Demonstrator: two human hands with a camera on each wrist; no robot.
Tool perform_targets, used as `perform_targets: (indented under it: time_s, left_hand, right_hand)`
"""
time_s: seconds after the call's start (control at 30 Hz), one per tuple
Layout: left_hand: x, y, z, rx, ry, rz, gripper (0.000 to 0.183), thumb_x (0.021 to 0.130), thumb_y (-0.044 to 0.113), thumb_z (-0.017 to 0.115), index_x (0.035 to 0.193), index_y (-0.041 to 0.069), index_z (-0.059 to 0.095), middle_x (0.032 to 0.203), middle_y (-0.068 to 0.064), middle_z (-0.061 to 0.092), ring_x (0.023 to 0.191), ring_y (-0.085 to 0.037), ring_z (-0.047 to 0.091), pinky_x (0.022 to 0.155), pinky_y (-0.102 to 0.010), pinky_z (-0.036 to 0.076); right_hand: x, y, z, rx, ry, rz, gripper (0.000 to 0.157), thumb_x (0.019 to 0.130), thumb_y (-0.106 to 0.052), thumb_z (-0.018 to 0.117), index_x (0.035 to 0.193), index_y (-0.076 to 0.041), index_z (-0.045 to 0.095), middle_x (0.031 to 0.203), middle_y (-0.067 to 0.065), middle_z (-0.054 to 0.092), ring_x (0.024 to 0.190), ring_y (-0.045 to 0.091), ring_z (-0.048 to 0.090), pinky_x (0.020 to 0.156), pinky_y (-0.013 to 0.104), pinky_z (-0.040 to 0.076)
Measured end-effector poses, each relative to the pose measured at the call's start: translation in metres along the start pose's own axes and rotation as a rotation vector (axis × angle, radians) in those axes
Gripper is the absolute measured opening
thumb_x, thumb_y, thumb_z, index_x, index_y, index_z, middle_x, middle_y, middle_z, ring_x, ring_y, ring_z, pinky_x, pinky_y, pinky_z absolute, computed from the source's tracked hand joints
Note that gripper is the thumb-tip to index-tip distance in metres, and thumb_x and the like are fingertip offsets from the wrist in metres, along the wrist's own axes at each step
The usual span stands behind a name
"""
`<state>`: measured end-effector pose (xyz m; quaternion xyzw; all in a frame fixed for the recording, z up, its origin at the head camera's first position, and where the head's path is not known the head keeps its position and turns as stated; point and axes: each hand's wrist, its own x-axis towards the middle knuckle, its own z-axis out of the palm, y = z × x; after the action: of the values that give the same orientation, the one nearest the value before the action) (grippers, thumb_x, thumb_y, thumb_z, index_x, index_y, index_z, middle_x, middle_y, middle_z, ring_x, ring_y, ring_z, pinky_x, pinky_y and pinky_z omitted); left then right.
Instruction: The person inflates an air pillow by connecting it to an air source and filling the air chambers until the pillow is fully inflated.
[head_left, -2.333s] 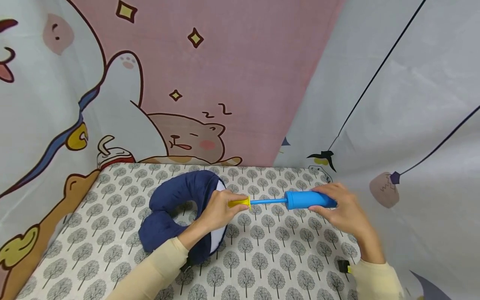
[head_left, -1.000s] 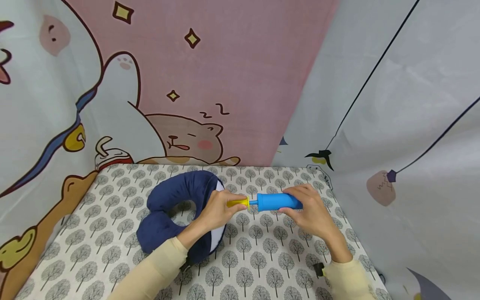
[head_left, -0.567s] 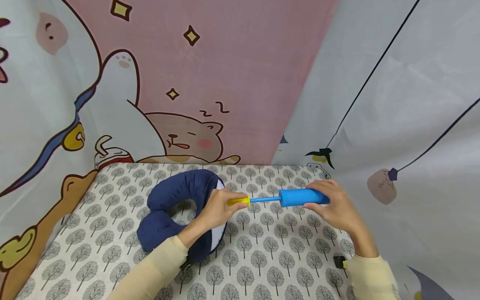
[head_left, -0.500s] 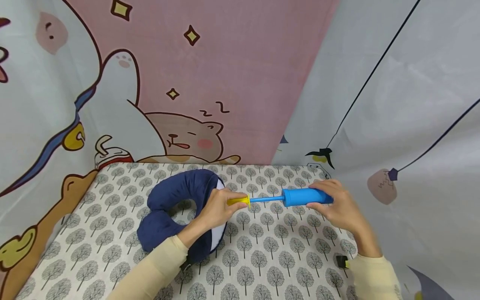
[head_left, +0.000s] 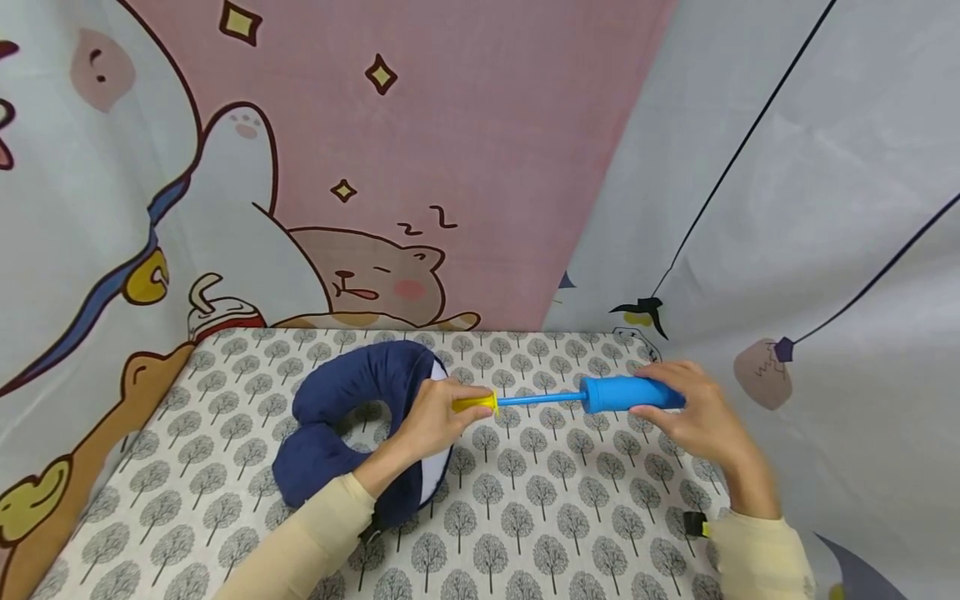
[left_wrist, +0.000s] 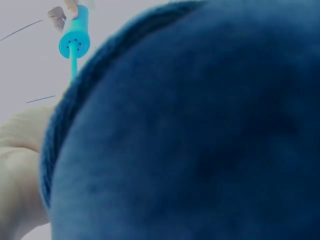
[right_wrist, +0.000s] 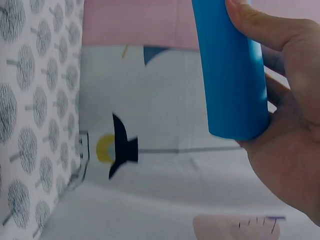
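Note:
A hand pump with a blue barrel (head_left: 618, 394), a thin blue rod (head_left: 540, 399) and a yellow handle (head_left: 474, 403) is held level above the cloth. My left hand (head_left: 435, 421) grips the yellow handle. My right hand (head_left: 697, 412) wraps thumb and fingers round the barrel's right end, and the rod stands well out between the two hands. In the right wrist view the barrel (right_wrist: 232, 75) is plain, with the palm beside it. Small holes show in the barrel's end (left_wrist: 75, 42) in the left wrist view, where the left fingers are hidden.
A navy U-shaped neck pillow (head_left: 322, 454) lies under my left forearm and fills most of the left wrist view. The tree-print cloth (head_left: 517, 517) covers the tabletop. Printed curtains rise behind (head_left: 487, 167) and at the right (head_left: 847, 275).
A second ago the rod was nearly all inside the barrel. My right hand has since drawn the barrel to the right, baring the rod. The left hand has hardly moved.

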<state>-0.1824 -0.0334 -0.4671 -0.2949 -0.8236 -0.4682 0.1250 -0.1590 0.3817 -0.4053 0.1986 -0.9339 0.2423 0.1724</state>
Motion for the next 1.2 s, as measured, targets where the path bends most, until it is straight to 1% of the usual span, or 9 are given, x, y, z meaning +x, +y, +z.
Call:
perform_targets:
  time_s: [0.13, 0.23, 0.33, 0.57, 0.7, 0.8, 0.93, 0.97, 1.2]
  left_hand:
    - [-0.001, -0.004, 0.004, 0.003, 0.023, 0.061, 0.027, 0.098, 0.017, 0.089, 0.122, 0.005, 0.088, 0.110, -0.014, 0.088, 0.073, -0.004, 0.062, 0.061, -0.021, 0.050]
    - [0.000, 0.001, 0.002, -0.001, 0.013, 0.041, 0.028, 0.096, 0.015, 0.090, 0.122, 0.003, 0.087, 0.111, -0.015, 0.088, 0.071, -0.004, 0.059, 0.061, -0.021, 0.049]
    - [0.001, 0.005, 0.000, -0.012, 0.001, 0.011, 0.030, 0.095, 0.015, 0.091, 0.122, 0.003, 0.087, 0.112, -0.016, 0.088, 0.071, -0.004, 0.057, 0.061, -0.022, 0.049]
    - [0.000, -0.003, 0.005, -0.007, 0.026, 0.059, 0.029, 0.097, 0.017, 0.090, 0.122, 0.002, 0.087, 0.110, -0.016, 0.088, 0.068, -0.004, 0.057, 0.060, -0.021, 0.048]
    - [0.001, 0.004, 0.002, -0.001, 0.006, -0.004, 0.029, 0.096, 0.015, 0.091, 0.122, 0.002, 0.087, 0.112, -0.016, 0.088, 0.071, -0.005, 0.060, 0.063, -0.022, 0.050]
    - [0.001, 0.005, 0.002, -0.001, 0.004, -0.021, 0.029, 0.095, 0.014, 0.092, 0.121, 0.003, 0.087, 0.112, -0.016, 0.088, 0.072, -0.005, 0.059, 0.064, -0.022, 0.051]
    - [0.001, 0.000, 0.005, -0.010, 0.029, 0.025, 0.028, 0.094, 0.013, 0.092, 0.120, 0.004, 0.088, 0.111, -0.016, 0.088, 0.070, -0.005, 0.056, 0.061, -0.022, 0.048]
    - [0.000, -0.005, 0.008, -0.010, 0.038, 0.045, 0.027, 0.096, 0.015, 0.091, 0.121, 0.005, 0.088, 0.111, -0.015, 0.088, 0.070, -0.005, 0.055, 0.061, -0.022, 0.047]
    - [0.000, -0.012, 0.008, -0.006, 0.041, 0.064, 0.030, 0.095, 0.017, 0.092, 0.122, 0.007, 0.088, 0.108, -0.015, 0.088, 0.069, -0.007, 0.059, 0.059, -0.023, 0.048]
  right_hand:
    - [0.003, -0.008, 0.013, -0.056, 0.048, -0.084, 0.056, 0.082, -0.014, 0.103, 0.132, -0.010, 0.080, 0.131, 0.014, 0.080, 0.121, 0.030, 0.065, 0.093, 0.056, 0.058]
    - [0.006, -0.019, 0.022, -0.054, 0.067, -0.123, 0.055, 0.079, -0.011, 0.104, 0.129, -0.007, 0.081, 0.126, 0.012, 0.083, 0.118, 0.028, 0.065, 0.091, 0.050, 0.058]
    - [0.009, -0.030, 0.031, -0.041, 0.076, -0.144, 0.056, 0.077, -0.009, 0.104, 0.128, -0.004, 0.081, 0.124, 0.014, 0.084, 0.116, 0.030, 0.067, 0.091, 0.052, 0.058]
    - [0.014, -0.053, 0.049, -0.037, 0.096, -0.162, 0.057, 0.076, -0.010, 0.105, 0.127, 0.001, 0.081, 0.124, 0.018, 0.084, 0.114, 0.036, 0.068, 0.098, 0.057, 0.051]
    - [0.017, -0.064, 0.058, -0.032, 0.106, -0.166, 0.056, 0.076, -0.012, 0.105, 0.125, 0.001, 0.082, 0.124, 0.018, 0.084, 0.114, 0.037, 0.068, 0.099, 0.056, 0.051]
    - [0.020, -0.072, 0.064, -0.026, 0.110, -0.173, 0.055, 0.076, -0.012, 0.105, 0.125, 0.001, 0.081, 0.123, 0.019, 0.084, 0.115, 0.039, 0.069, 0.100, 0.059, 0.051]
    - [0.023, -0.081, 0.072, -0.023, 0.110, -0.177, 0.055, 0.076, -0.013, 0.105, 0.124, 0.001, 0.082, 0.123, 0.018, 0.084, 0.115, 0.039, 0.070, 0.102, 0.061, 0.052]
    - [0.023, -0.083, 0.074, -0.024, 0.108, -0.176, 0.055, 0.076, -0.013, 0.105, 0.124, 0.000, 0.082, 0.123, 0.017, 0.085, 0.115, 0.038, 0.070, 0.103, 0.061, 0.052]
    - [0.024, -0.089, 0.084, -0.054, 0.091, -0.178, 0.057, 0.079, -0.020, 0.104, 0.128, 0.001, 0.081, 0.124, 0.016, 0.084, 0.116, 0.036, 0.069, 0.102, 0.058, 0.050]
